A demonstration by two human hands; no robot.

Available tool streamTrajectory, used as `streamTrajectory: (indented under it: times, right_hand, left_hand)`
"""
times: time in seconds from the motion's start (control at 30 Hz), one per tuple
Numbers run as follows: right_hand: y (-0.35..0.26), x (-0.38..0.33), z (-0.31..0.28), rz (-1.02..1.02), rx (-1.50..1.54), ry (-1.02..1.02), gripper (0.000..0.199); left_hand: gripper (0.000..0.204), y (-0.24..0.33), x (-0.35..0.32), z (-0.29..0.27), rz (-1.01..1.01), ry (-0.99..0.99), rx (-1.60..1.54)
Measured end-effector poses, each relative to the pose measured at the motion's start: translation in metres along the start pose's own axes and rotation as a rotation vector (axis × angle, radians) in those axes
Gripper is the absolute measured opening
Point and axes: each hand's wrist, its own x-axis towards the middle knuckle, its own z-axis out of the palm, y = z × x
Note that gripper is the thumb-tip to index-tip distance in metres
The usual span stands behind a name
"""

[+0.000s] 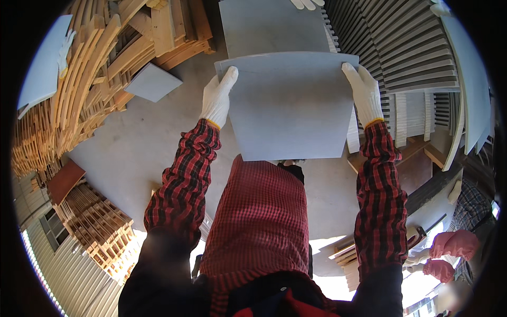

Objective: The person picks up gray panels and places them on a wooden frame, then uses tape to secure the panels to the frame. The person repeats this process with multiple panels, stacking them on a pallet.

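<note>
A flat grey panel [293, 108] is held out in front of my body, gripped at its two side edges. My left hand [217, 96], in a white knit glove, closes on the panel's left edge with the thumb over the top face. On the right edge, my right hand [364, 94], gloved alike, has its thumb on the face too; the fingers behind the panel are hidden. Just beyond lies a second grey panel [272, 26], partly covered by mine. Another person's white-gloved hand [307, 4] shows at its far edge.
Stacked wooden pieces [87, 58] fill the far left, with a light grey board [153, 82] beside them. Rows of stacked grey panels [396, 45] stand at the far right. At the lower right is a person with reddish sleeve covers [449, 245]. Pallet-like wood [97, 227] stands lower left.
</note>
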Motion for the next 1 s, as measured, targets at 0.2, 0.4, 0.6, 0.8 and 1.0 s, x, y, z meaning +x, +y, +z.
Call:
streamTrajectory:
  times: [0.2,0.4,0.6,0.8,1.0]
  right_hand:
    - [-0.047,0.072,0.05,-0.004,-0.281,-0.069,0.063]
    - [-0.032,0.13,0.098,-0.03,-0.476,-0.051,0.063]
    - [-0.039,0.15,0.125,-0.075,-0.589,0.004,0.062]
    - [-0.057,0.155,0.133,0.005,-0.887,-0.008,0.06]
    - [-0.1,0.167,0.138,0.043,-1.266,-0.152,0.054]
  left_hand:
    - [0.059,0.005,0.088,-0.029,-0.111,0.039,0.034]
    - [0.058,-0.01,0.142,-0.048,-0.165,0.037,0.016]
    - [0.058,-0.021,0.179,-0.054,-0.222,0.029,0.024]
    - [0.06,-0.013,0.187,-0.043,-0.26,0.051,-0.056]
    - [0.062,-0.02,0.191,-0.037,-0.322,0.138,-0.105]
